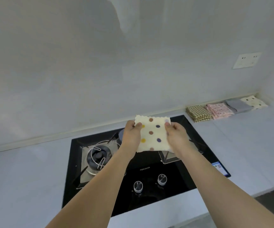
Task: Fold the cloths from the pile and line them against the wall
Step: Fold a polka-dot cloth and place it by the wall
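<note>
A cream cloth with coloured dots (pixel 153 134) hangs in the air over the black gas hob (pixel 110 163). My left hand (pixel 131 134) pinches its upper left corner and my right hand (pixel 176 136) pinches its upper right corner, thumbs on the front. Against the wall at the right lie several folded cloths in a row: a brown checked one (pixel 198 113), a pink patterned one (pixel 220 110), a grey one (pixel 238 105) and a cream dotted one (pixel 254 102). No pile of cloths is in view.
The hob has a left burner with a wire stand (pixel 98 156) and two knobs (pixel 149 182) at the front. Pale countertop (pixel 248 145) extends to both sides. A wall socket (pixel 247 60) sits above the folded row.
</note>
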{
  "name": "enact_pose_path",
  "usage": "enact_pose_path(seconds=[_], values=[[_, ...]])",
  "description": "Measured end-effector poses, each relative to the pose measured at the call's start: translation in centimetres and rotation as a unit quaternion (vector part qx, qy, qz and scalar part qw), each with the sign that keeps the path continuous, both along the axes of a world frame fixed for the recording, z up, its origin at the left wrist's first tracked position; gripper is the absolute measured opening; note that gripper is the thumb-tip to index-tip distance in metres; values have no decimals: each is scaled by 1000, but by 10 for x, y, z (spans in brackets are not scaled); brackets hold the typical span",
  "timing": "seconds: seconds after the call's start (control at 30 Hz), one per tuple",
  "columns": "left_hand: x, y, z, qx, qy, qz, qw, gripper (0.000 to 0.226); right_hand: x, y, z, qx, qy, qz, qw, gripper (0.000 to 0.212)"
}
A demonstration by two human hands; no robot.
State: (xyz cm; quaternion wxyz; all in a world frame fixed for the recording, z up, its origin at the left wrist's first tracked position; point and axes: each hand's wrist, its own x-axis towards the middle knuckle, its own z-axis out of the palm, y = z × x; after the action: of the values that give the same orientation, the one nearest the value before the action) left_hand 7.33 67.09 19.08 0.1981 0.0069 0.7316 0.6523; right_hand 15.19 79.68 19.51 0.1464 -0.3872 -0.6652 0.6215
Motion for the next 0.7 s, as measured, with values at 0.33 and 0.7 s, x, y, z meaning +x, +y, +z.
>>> enact_pose_path(seconds=[0.33, 0.7], values=[[39, 193, -7, -14, 0, -43, 999, 7, 54, 194, -10, -181, 32, -29, 983, 29], [48, 346, -6, -18, -108, -30, 993, 6, 62, 351, -16, -144, -51, 45, 987, 41]])
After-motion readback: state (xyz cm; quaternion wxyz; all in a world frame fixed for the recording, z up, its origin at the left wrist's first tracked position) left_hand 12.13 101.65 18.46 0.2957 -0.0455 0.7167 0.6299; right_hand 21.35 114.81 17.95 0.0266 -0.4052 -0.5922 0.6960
